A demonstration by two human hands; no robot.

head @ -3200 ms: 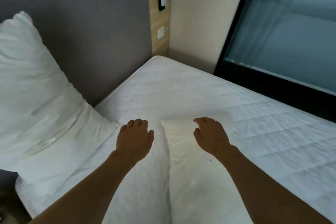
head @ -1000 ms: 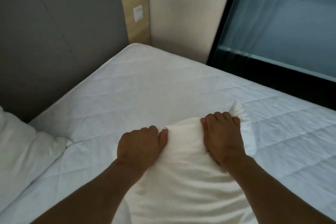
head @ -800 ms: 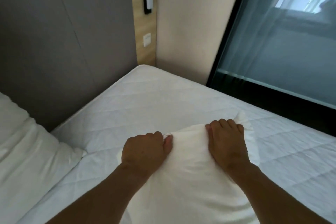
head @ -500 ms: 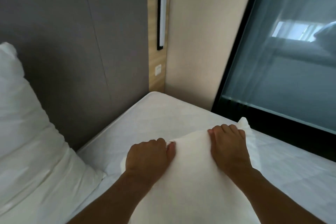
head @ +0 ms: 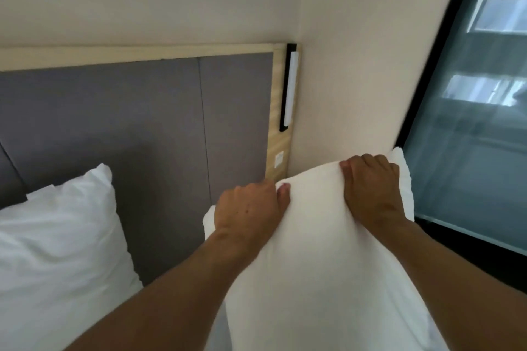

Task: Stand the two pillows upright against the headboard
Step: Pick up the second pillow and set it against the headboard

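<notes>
Bedroom corner, grey headboard w/ wood trim, window at right: pillow job approx half done
Item 1, first pillow: upright, leaning on headboard at left, done. Item 2, second pillow: held in air, top edge pinched by left hand and right hand, both closed on it; not yet at headboard. Vs 0.5 s ago: pillow lifted higher, view tipped up, mattress now hidden

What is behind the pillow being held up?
Behind the held pillow show the headboard, its wooden edge and the wall. The bed below is covered.
</notes>
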